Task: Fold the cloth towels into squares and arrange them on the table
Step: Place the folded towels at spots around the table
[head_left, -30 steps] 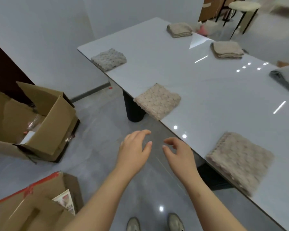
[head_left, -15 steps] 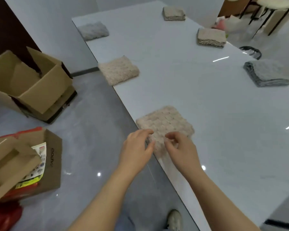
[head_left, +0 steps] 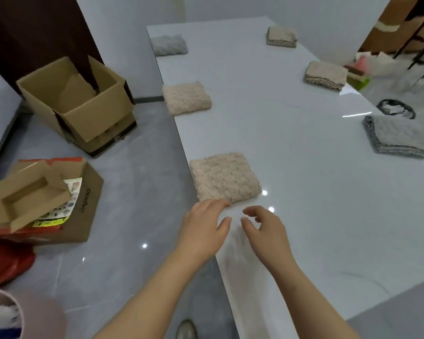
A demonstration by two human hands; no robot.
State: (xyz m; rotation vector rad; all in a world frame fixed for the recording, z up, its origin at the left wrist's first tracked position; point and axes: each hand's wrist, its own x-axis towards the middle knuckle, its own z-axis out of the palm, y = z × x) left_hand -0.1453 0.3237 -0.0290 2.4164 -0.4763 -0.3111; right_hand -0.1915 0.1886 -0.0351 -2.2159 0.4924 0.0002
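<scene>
Several folded towels lie on the white table (head_left: pixel 291 143). The nearest beige towel (head_left: pixel 224 177) sits at the table's left edge, folded square. My left hand (head_left: pixel 203 226) hovers just below its near edge, fingertips at the towel's corner, holding nothing. My right hand (head_left: pixel 262 228) is beside it over bare table, fingers curled and apart, empty. Further along the left edge lie another beige towel (head_left: pixel 186 97) and a grey towel (head_left: pixel 169 44). Two beige towels (head_left: pixel 326 75) (head_left: pixel 281 36) and a darker grey towel (head_left: pixel 397 137) line the right side.
Open cardboard boxes (head_left: pixel 76 101) (head_left: pixel 42 199) stand on the grey floor to the left, with a red bag (head_left: pixel 5 263) near them. A pink round container (head_left: pixel 17 316) is at the bottom left. A stool and clutter stand beyond the table's right side.
The view has swung right along the table. My hands, which were over the nearest beige towel half a second ago, now sit just short of its near edge with fingers spread wider.
</scene>
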